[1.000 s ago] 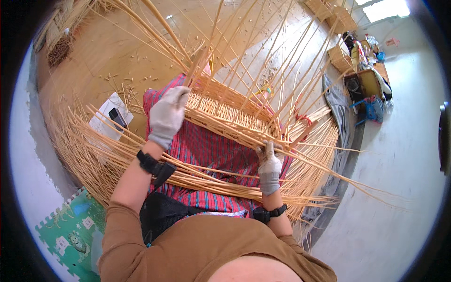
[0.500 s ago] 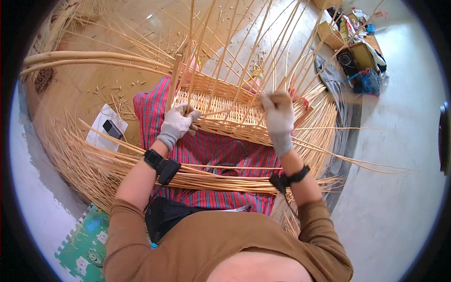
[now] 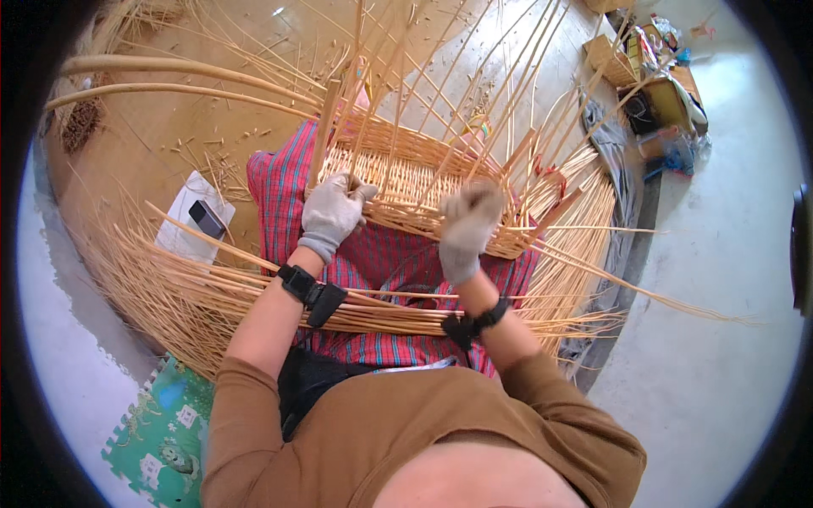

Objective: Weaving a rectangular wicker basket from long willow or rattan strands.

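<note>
Wicker basket: one, unfinished and rectangular (image 3: pixel 417 179), in the middle of the frame, over the lap, its long near side toward the person.
Left hand: gloved (image 3: pixel 334 212), at the near left corner; its fingers are bent and clamped on the rim. One second ago it was up by the slat; half a second ago it was already at this corner.
Right hand: gloved (image 3: pixel 470 229), over the near side, right of center, and blurred; its fingers are curled together, but I cannot tell whether they hold anything. Half a second ago it was over the right end; now it is farther left, and the near right corner shows.
Wooden slat: one (image 3: pixel 324 131), standing at the basket's left end.
Upright stakes: many (image 3: pixel 457 51), fanning toward the top edge, too crossed to count.
Thick rods: two (image 3: pixel 182 72), reaching into the upper left; one second ago they pointed toward the top edge.
Black wristbands: two, one on each wrist, left (image 3: pixel 296 282) and right (image 3: pixel 489 315).
Striped cloth: one, red (image 3: pixel 275 182), under the basket.
Loose rods: one bundle across the lap (image 3: pixel 389 317), one heap right of the basket (image 3: pixel 584 203).
Dark phone: one (image 3: pixel 206 218), on one white sheet (image 3: pixel 174 239), left of center.
Floor scraps: many short cut ends (image 3: pixel 216 169), upper left.
Foam mat: green (image 3: pixel 169 415), lower left.
Finished-looking basket: one in clear view (image 3: pixel 611 61), upper right.
</note>
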Demonstrator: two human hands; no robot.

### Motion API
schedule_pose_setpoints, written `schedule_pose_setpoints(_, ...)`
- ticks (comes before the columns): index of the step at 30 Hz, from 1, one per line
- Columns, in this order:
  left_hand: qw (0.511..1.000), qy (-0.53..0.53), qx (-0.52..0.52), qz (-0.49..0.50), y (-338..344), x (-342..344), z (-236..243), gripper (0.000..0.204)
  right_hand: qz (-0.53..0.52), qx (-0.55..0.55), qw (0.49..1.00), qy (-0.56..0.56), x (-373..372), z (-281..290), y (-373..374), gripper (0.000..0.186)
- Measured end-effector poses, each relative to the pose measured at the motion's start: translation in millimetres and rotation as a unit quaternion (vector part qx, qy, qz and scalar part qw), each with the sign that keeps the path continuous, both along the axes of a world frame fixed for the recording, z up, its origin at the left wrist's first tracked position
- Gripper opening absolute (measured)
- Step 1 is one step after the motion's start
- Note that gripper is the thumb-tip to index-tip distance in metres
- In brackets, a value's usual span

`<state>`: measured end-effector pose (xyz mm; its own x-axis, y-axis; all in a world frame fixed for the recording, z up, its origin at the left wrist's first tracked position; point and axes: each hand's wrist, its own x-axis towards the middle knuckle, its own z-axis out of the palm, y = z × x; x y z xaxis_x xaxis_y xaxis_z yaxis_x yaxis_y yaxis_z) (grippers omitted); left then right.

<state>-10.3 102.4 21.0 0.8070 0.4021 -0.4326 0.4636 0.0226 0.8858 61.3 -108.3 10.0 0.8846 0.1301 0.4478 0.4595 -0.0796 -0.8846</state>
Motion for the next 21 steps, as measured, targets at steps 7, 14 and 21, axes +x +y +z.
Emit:
schedule_pose_setpoints(7,0.998,-0.009,-0.052,0.017,-11,10,-5,0.042,-0.059,0.363,0.882,0.295,-23,24,5,0.047)
schedule_pose_setpoints(14,0.994,-0.031,-0.074,0.079,-11,12,-15,0.035,-0.053,0.313,0.853,0.414,-10,27,-32,0.025)
schedule_pose_setpoints(21,0.979,-0.026,0.028,-0.198,-56,44,34,0.035,-0.062,0.124,0.94,0.311,8,52,-98,0.012)
